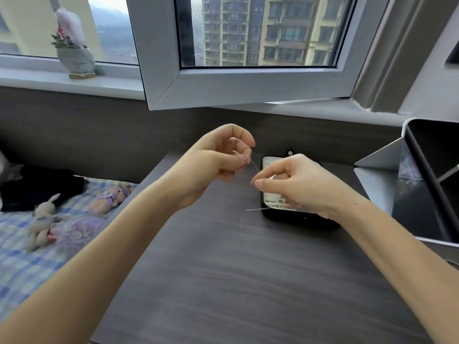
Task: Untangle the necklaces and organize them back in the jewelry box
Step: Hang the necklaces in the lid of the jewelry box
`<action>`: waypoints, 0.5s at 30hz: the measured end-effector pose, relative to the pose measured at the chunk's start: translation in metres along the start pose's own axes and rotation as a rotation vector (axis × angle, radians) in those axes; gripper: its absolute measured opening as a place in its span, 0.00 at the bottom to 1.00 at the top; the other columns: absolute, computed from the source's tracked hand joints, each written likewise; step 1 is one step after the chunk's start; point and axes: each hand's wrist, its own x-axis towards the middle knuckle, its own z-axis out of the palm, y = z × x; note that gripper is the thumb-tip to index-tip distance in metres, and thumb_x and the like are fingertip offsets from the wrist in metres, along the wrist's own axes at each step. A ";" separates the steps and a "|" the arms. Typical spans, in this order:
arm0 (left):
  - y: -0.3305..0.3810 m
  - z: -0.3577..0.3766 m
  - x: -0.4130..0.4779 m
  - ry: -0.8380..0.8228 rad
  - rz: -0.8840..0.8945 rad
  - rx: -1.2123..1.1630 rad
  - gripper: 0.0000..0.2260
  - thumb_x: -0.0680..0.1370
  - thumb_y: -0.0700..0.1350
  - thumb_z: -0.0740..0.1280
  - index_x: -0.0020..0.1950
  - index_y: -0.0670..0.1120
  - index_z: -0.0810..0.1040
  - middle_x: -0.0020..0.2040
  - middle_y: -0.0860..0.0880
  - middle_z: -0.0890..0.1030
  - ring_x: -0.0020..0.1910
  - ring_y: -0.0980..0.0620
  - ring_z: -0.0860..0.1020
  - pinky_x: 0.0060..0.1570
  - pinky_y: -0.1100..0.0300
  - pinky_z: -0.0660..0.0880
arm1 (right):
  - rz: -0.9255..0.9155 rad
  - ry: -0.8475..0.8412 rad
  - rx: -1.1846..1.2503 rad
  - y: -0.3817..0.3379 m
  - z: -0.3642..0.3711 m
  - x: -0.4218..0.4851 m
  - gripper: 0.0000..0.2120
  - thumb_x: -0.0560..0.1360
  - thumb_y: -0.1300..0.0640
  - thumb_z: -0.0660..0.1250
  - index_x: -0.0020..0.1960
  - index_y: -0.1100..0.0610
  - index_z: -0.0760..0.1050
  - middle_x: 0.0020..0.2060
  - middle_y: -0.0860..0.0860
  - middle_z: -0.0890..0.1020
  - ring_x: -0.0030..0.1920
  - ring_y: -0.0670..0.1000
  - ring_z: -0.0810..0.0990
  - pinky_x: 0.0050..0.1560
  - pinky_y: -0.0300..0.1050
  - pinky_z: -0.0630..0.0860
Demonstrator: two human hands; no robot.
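A thin silver necklace chain stretches between my two hands above the dark wooden desk. My left hand pinches its upper end between thumb and fingers. My right hand pinches the lower end, just over the black jewelry box, whose light inside shows small items. My right hand and wrist hide much of the box. Another fine strand pokes out from the box's left side, and a tiny piece lies on the desk below it.
A tablet in a grey folding stand is propped at the desk's right edge. To the left lies a bed with a checked sheet, small plush dolls and black fabric. An open window frame juts inward above the desk.
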 end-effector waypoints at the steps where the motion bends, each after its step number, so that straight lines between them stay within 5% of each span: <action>1: 0.002 -0.001 0.001 -0.002 0.011 0.010 0.11 0.69 0.33 0.62 0.47 0.45 0.75 0.35 0.51 0.74 0.33 0.54 0.70 0.29 0.66 0.65 | -0.032 0.007 -0.045 -0.002 -0.002 0.000 0.05 0.75 0.58 0.69 0.42 0.58 0.82 0.19 0.48 0.67 0.20 0.46 0.59 0.24 0.38 0.56; 9: -0.003 -0.006 0.007 0.039 0.013 0.000 0.09 0.69 0.35 0.62 0.46 0.44 0.76 0.36 0.50 0.73 0.32 0.55 0.70 0.31 0.64 0.66 | -0.163 -0.163 0.290 -0.030 -0.043 0.001 0.08 0.72 0.57 0.66 0.36 0.55 0.80 0.33 0.51 0.78 0.33 0.48 0.74 0.32 0.39 0.73; 15: -0.006 0.002 0.025 0.018 0.008 -0.054 0.08 0.69 0.37 0.64 0.46 0.44 0.78 0.39 0.46 0.73 0.40 0.50 0.74 0.45 0.63 0.76 | -0.201 -0.154 0.416 -0.058 -0.068 0.007 0.06 0.70 0.55 0.66 0.39 0.57 0.78 0.29 0.50 0.75 0.30 0.47 0.73 0.35 0.41 0.74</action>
